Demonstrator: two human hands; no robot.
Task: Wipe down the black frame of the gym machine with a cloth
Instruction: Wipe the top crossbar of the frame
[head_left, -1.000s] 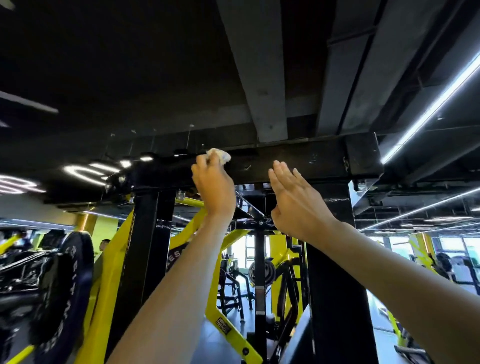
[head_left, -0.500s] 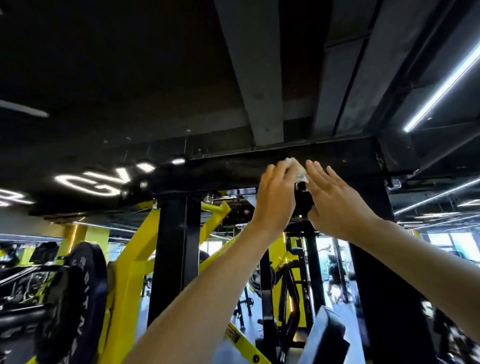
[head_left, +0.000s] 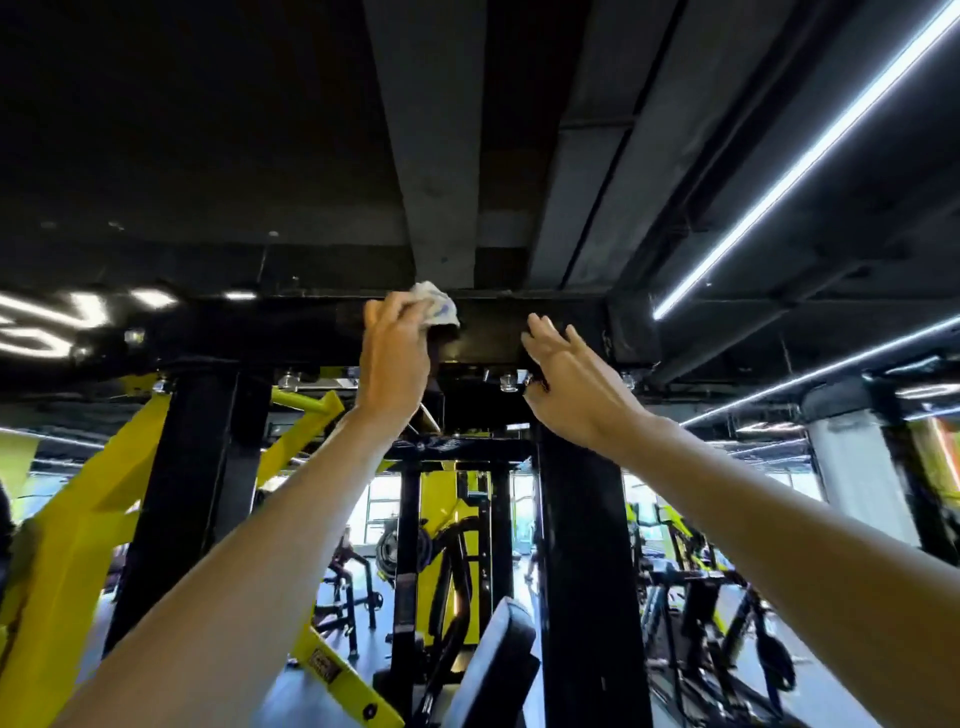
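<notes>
The machine's black frame has a top crossbeam (head_left: 498, 332) overhead and two black uprights (head_left: 587, 571) below it. My left hand (head_left: 395, 358) is raised to the beam and grips a small white cloth (head_left: 436, 309), pressing it against the beam's front face. My right hand (head_left: 566, 379) is up beside it, to the right, fingers straight and spread, fingertips at the beam's lower edge near the bolts. It holds nothing.
Yellow machine arms (head_left: 78, 545) slant at the left. A black padded seat back (head_left: 493, 665) stands low in the middle. Dark ceiling beams (head_left: 431, 145) and light strips (head_left: 810, 156) run just above the frame. More gym machines fill the background.
My left hand with the cloth has drawn away to the left from my right hand; half a second ago they met on the beam. The view has tilted slightly upward.
</notes>
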